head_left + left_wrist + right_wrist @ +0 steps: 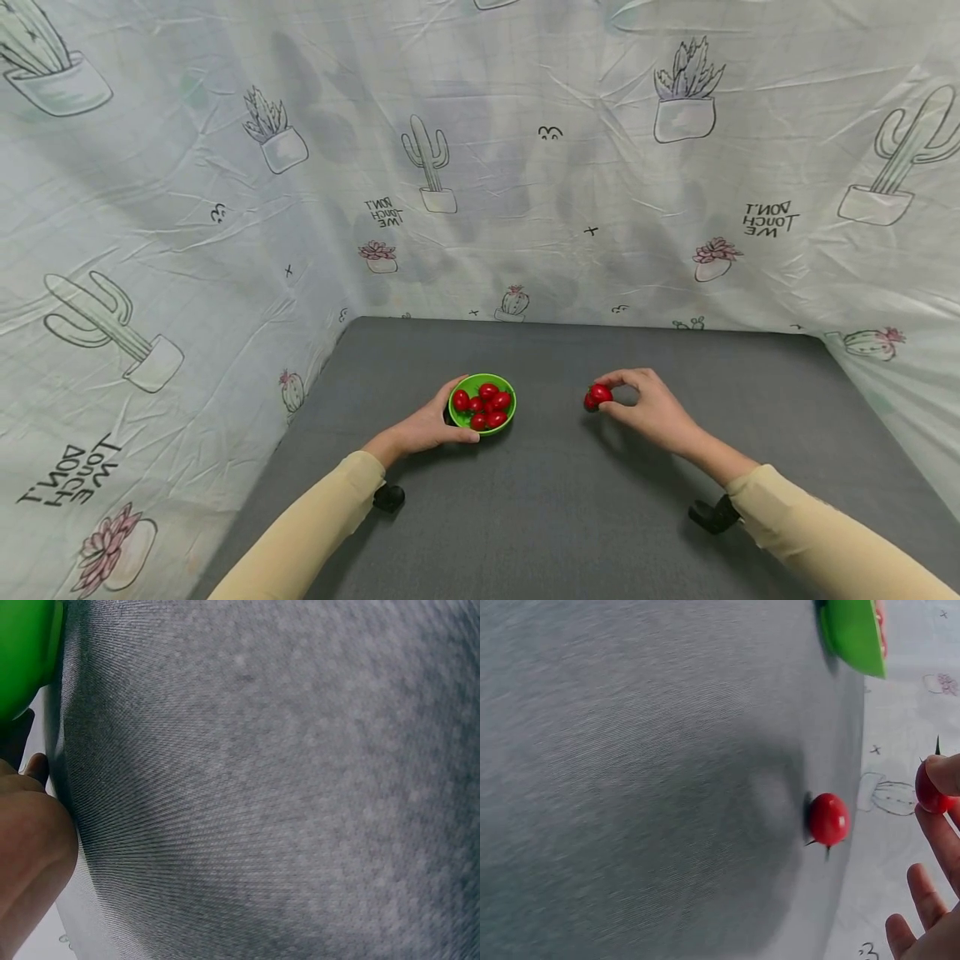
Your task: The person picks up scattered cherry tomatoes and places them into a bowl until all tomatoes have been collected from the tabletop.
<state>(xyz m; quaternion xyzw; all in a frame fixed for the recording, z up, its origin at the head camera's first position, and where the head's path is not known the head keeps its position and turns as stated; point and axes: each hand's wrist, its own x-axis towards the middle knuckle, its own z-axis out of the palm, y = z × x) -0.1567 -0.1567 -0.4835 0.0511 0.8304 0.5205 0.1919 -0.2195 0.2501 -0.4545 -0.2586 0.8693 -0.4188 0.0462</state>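
A round green bowl (455,419) holds several red cherry tomatoes (497,419). Its left side is gripped by my left hand (427,427), thumb along the near edge and fingers round the far side. In the left wrist view only part of the green bowl (26,656) shows, at the top left. To the right of the bowl, my right hand (651,410) pinches a cherry tomato (931,787) with a thin green stem between thumb and fingers, raised above the table. Another cherry tomato (829,819) lies on the table just below that hand.
The dark grey tabletop (547,517) spreads beneath both arms. A pale curtain (480,167) printed with potted cacti hangs behind the table and along its sides. Black straps with small devices (714,514) sit at the wrists.
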